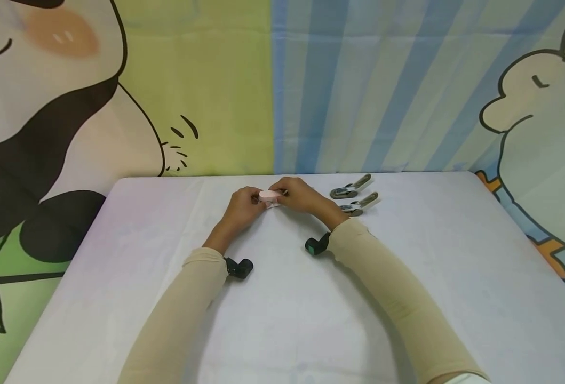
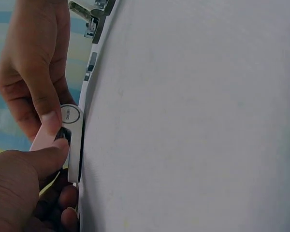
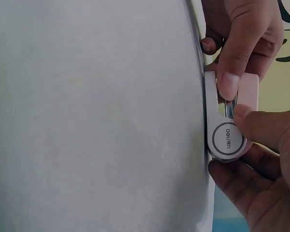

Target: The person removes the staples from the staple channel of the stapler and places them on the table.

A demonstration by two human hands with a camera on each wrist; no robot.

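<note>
Both hands hold a small pink and white stapler (image 3: 227, 140) close to the far edge of the table. A round "deli" logo marks one end of it, and a metal strip (image 3: 229, 108) shows between its two spread arms. My left hand (image 1: 243, 207) grips the end away from the logo, its thumb on the metal strip. By the logo end, my right hand (image 1: 306, 196) pinches the stapler from the other side, with the thumb near the strip. The fingers behind and under it are partly hidden.
Two similar grey staplers, a farther one (image 1: 351, 188) and a nearer one (image 1: 361, 204), lie with arms spread just right of my right hand. The white-covered table (image 1: 282, 320) ends at a cartoon-printed cloth (image 1: 234, 106). Black cameras (image 1: 239, 268) sit on both wrists.
</note>
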